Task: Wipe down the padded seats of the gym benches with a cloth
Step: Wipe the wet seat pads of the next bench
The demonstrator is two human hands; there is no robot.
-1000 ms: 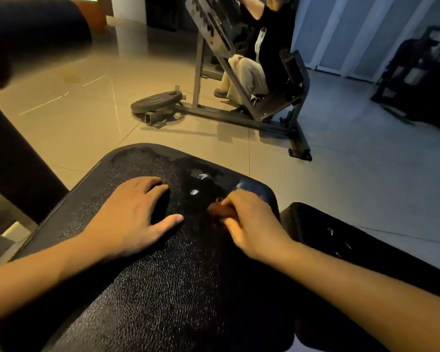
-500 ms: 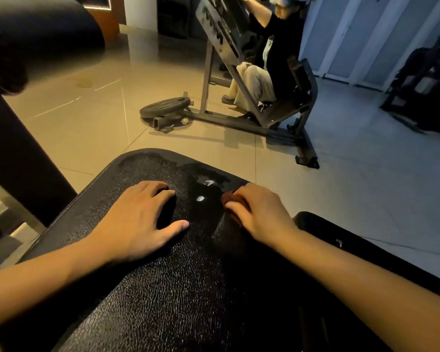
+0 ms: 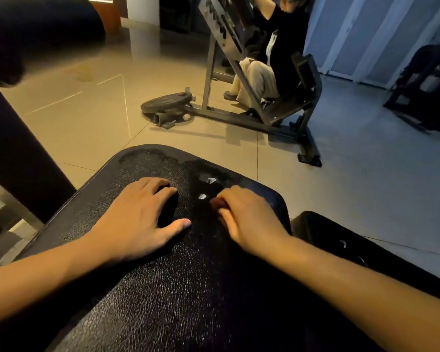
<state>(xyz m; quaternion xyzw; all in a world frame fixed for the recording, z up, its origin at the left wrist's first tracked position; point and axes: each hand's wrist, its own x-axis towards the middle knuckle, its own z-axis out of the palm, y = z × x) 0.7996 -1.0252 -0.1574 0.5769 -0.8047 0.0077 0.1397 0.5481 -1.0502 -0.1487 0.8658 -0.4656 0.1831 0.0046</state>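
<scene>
Steadying the pad [image 3: 188, 288], left hand [image 3: 137, 214] is lying flat, open; right hand [image 3: 249, 217] is curling, holding I cannot tell what; scrub the spots [image 3: 202, 196] firmly.

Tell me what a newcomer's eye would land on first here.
Two bare hands on the glossy black bench seat in the foreground: the left hand lies flat, the right hand is curled, seemingly over a dark cloth, beside two small white spots. Behind, across the tiled floor, a person sits in a slanted weight machine, with a weight plate lying by its foot.
</scene>
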